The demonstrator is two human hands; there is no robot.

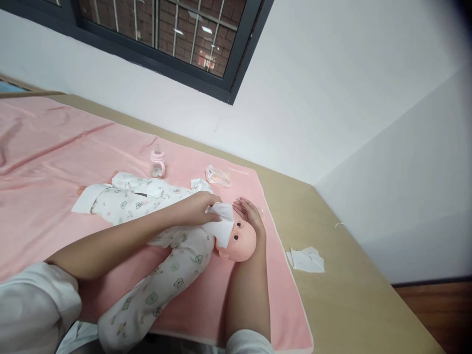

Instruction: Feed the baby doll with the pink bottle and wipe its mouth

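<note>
A baby doll (243,243) in a white printed sleepsuit (145,300) lies on its back, head to the right. My left hand (202,206) reaches across its chest and pinches a white tissue (223,221), which covers the lower part of the doll's face. Past the far side of the head, my right hand (251,215) rests with its fingers stretched out and slightly curved. That forearm runs behind the crown of the head, and the palm is turned to the doll. Both of the doll's eyes show above the tissue.
A pink blanket (33,147) lies under the doll on a wooden table (332,300). Beyond the doll stand a pink baby bottle (158,164) and a small clear-and-white packet (217,175). A crumpled tissue (307,259) lies to the right. A white wall and window border the far side.
</note>
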